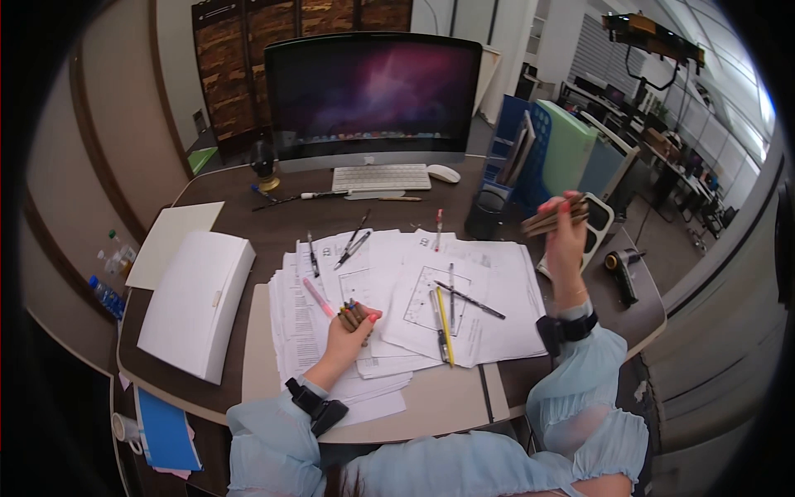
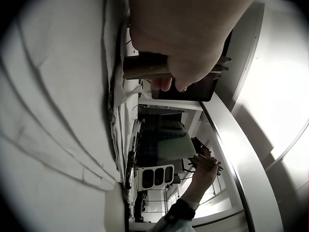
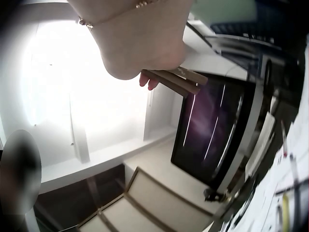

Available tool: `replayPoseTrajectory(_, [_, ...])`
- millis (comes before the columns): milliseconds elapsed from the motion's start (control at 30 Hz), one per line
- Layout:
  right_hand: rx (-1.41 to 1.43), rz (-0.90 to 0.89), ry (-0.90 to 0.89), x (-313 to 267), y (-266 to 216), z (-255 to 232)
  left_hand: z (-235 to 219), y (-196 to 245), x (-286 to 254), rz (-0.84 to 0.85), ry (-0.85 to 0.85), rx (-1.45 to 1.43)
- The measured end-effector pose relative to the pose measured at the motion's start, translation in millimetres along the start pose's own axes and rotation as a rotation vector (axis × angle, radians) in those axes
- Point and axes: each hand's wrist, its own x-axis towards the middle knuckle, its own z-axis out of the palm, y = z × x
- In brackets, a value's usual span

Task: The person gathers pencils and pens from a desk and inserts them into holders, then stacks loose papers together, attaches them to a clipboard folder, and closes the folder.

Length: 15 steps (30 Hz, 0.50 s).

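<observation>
My left hand (image 1: 341, 346) grips a bunch of brown wooden colored pencils (image 1: 354, 316) low over the papers, some colored tips showing. In the left wrist view, the thick brown pencil ends (image 2: 145, 66) stick out past the fingers. Raised on the right, my right hand (image 1: 566, 248) holds another bundle of brown pencils (image 1: 542, 222) between thumb and fingers. That bundle is above the desk, close to a black pen cup (image 1: 487, 217) and a white holder with dark openings (image 1: 598, 217). The right wrist view shows several flat pencil ends (image 3: 181, 81) poking from the hand.
Loose printed papers (image 1: 505, 282) cover the middle, with a yellow pencil (image 1: 445, 323), a black pen (image 1: 472, 300) and a pink marker (image 1: 317, 296) on them. A white paper stack (image 1: 190, 302) stands left. Behind are a keyboard (image 1: 381, 178), mouse (image 1: 444, 173) and monitor (image 1: 373, 99).
</observation>
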Motion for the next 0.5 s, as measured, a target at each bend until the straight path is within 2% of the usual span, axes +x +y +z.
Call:
replayPoseTrajectory(33, [-0.095, -0.082, 0.070, 14.3, -7.1, -24.2, 0.6, 1.0, -0.3, -0.017, 0.014, -0.003])
replayPoseTrajectory(133, [-0.527, -0.233, 0.087, 50.0, -8.6, -101.7, 2.1, 6.1, -2.3, -0.014, 0.006, 0.019])
replayPoseTrajectory(167, [-0.539, -0.241, 0.094, 56.2, -5.5, -122.7, 1.8, 6.2, -2.3, -0.013, 0.014, 0.030])
replayPoseTrajectory(267, [-0.696, -0.100, 0.096, 72.9, 4.3, -165.1, 3.1, 7.7, -2.4, -0.007, 0.017, 0.024])
replayPoseTrajectory(300, [-0.695, -0.104, 0.096, 77.8, 11.2, -177.2, 3.7, 8.6, -3.3, -0.016, 0.027, 0.014])
replayPoseTrajectory(367, [-0.780, -0.168, -0.024, 86.6, 28.4, -195.5, 4.5, 8.7, -3.7, -0.015, 0.032, 0.004])
replayPoseTrajectory(433, [-0.751, -0.165, -0.017, 88.9, 34.4, -204.0, 4.1, 8.3, -2.2, 0.004, 0.031, 0.003])
replayPoseTrajectory(500, [-1.065, 0.029, -0.060, 83.5, 32.9, -210.4, 3.7, 8.8, -2.2, -0.005, 0.032, -0.003])
